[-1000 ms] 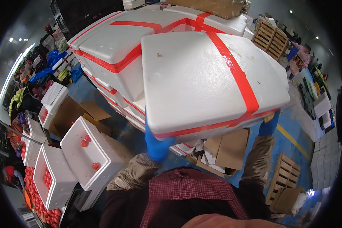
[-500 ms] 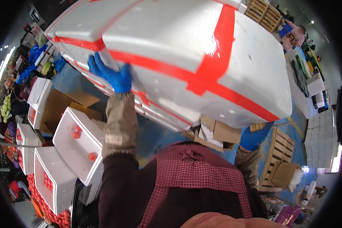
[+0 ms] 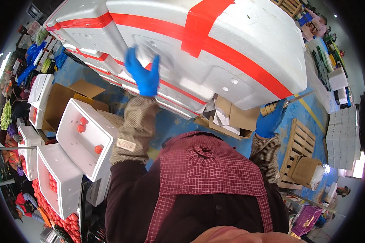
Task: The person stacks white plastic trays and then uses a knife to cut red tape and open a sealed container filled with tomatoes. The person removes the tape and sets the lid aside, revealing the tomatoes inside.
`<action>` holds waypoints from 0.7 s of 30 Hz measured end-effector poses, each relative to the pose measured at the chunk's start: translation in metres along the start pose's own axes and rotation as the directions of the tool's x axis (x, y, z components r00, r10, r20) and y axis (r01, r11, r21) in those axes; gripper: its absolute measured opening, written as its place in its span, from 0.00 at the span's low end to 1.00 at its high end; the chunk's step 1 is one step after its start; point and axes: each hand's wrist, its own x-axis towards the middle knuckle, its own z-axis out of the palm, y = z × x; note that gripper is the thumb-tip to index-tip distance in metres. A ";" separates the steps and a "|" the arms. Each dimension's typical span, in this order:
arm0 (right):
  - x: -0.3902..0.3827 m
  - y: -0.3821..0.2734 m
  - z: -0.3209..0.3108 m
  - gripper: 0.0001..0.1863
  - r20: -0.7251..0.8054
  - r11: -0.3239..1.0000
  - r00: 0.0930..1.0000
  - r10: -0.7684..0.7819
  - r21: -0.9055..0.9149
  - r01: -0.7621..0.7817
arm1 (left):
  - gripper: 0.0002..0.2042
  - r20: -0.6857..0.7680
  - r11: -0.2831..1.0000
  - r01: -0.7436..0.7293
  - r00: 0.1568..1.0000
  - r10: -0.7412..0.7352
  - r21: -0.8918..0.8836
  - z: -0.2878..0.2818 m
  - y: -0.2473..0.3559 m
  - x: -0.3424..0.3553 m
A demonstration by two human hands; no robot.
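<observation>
A large white foam box (image 3: 255,36), sealed with red tape (image 3: 235,60), fills the upper middle, on top of other taped foam boxes (image 3: 178,91). My left hand (image 3: 144,77), in a blue glove, is raised at its near side with fingers spread and holds nothing; whether it touches the foam I cannot tell. At the box's near right corner, my gloved right hand (image 3: 268,121) is closed round the wooden handle of a knife (image 3: 299,98). The blade points to the right, away from my body.
Open cardboard boxes (image 3: 230,115) stand on the blue floor below the stack. To the left are white foam boxes (image 3: 83,135) with a few tomatoes, above a heap of tomatoes (image 3: 71,224). Right of me lies a wooden pallet (image 3: 298,148). Other people work farther off.
My left hand has come off the red tape and shifted right and down. The large foam box sits higher in view and farther left. The knife blade now shows beyond my right hand.
</observation>
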 end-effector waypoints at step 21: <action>0.022 -0.076 0.033 0.20 0.157 0.934 0.970 -0.187 -0.277 0.225 | 0.10 0.077 0.883 0.258 0.966 -0.248 -0.393 0.028 0.094 -0.018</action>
